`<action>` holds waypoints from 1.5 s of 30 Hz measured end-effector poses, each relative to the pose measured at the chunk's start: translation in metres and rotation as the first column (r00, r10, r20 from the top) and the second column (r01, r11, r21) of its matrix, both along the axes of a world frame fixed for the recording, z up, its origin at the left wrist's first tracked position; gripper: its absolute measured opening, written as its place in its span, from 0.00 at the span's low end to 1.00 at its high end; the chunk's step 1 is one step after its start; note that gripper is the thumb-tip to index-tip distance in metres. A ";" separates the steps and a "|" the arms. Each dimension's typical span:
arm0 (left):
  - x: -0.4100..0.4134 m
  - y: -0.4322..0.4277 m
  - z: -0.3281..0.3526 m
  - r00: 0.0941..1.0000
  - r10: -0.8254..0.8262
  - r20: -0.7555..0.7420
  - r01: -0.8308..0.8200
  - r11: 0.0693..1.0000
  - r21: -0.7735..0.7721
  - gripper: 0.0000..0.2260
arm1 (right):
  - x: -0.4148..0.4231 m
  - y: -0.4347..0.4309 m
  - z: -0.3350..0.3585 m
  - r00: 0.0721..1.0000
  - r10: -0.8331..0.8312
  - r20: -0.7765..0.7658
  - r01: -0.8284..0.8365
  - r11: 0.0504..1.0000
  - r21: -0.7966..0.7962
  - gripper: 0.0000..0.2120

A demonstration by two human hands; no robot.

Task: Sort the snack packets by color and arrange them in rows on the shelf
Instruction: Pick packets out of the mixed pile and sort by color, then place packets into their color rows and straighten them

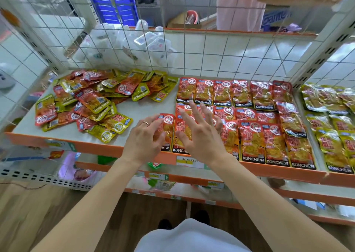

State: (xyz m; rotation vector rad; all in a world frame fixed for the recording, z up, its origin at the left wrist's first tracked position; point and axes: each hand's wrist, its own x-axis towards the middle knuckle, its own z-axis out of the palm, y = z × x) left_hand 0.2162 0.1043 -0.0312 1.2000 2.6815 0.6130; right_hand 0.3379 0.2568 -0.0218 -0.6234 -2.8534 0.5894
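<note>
Our left hand (144, 138) rests on one red snack packet (167, 121) at the front edge of the shelf (146, 105). Its fingers are bent a little and the tips press down on the packet. We do not see them wrapped around it. Our right hand (201, 136) is wide open with the fingers spread. It is over the red rows (253, 128) just beside that packet and holds nothing.

The red rows fill the middle of the shelf, from the back to the front edge. The packet under our left hand is the last one on the left of the front row. A mixed pile (90, 102) of red and yellow packets lies by the back left corner. It is not sorted yet. Yellow packets (330, 128) lie in rows at the right end.

We think things could go wrong here. The packets look shiny and slippery. A push from our spread fingers could make the neat rows go crooked. The front packets sit right at the edge, so a bump could knock one off. A yellow one could also end up among the reds if we grab too fast from the pile.
</note>
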 end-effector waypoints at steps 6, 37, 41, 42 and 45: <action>-0.006 -0.006 0.007 0.980 0.137 -0.146 -0.121 0.987 0.110 0.24 | -0.023 0.005 0.010 0.996 0.070 -0.047 -0.069 0.997 0.015 0.29; -0.180 0.023 0.001 0.876 -0.306 -0.374 0.255 0.950 -0.180 0.07 | -0.199 -0.006 -0.001 0.987 -0.122 0.102 0.115 0.991 0.073 0.16; -0.182 -0.005 -0.006 0.874 -0.254 -0.415 0.246 0.966 -0.076 0.08 | -0.202 -0.021 -0.012 0.994 -0.093 0.059 0.095 0.995 -0.025 0.15; -0.183 -0.014 -0.007 0.874 -0.245 -0.419 0.247 0.968 -0.051 0.06 | -0.203 -0.026 -0.013 0.997 -0.070 0.039 0.071 0.997 -0.036 0.15; -0.191 -0.041 -0.010 0.874 -0.238 -0.424 0.285 0.957 0.050 0.11 | -0.208 -0.038 -0.016 0.999 0.023 0.026 -0.023 1.000 0.006 0.16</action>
